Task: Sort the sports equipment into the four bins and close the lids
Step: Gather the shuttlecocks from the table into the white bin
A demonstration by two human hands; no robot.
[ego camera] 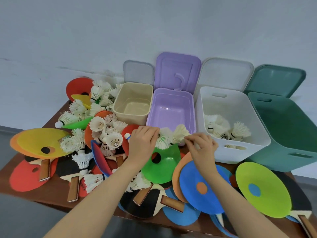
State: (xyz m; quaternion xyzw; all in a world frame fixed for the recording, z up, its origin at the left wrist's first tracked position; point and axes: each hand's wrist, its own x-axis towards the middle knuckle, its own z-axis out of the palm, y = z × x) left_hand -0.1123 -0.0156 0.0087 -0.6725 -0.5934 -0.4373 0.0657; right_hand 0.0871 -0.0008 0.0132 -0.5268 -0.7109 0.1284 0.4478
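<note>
Four open bins stand in a row at the back: beige bin [118, 107], purple bin [171, 95], white bin [205, 93] and dark green bin [281, 134]. The white bin holds several shuttlecocks [238, 130]. My left hand [143, 143] pinches a white shuttlecock [163, 140] above a green disc cone [163, 166]. My right hand [201, 145] pinches another shuttlecock [180, 133] by its feathers, in front of the purple bin. A heap of shuttlecocks [106, 131] lies to the left.
The brown table [56, 191] is covered with coloured disc cones, such as a yellow one [39, 141], a blue one [202, 186] and a lime one [262, 189], and several table tennis paddles [73, 184]. Each bin's lid leans upright against the wall behind it.
</note>
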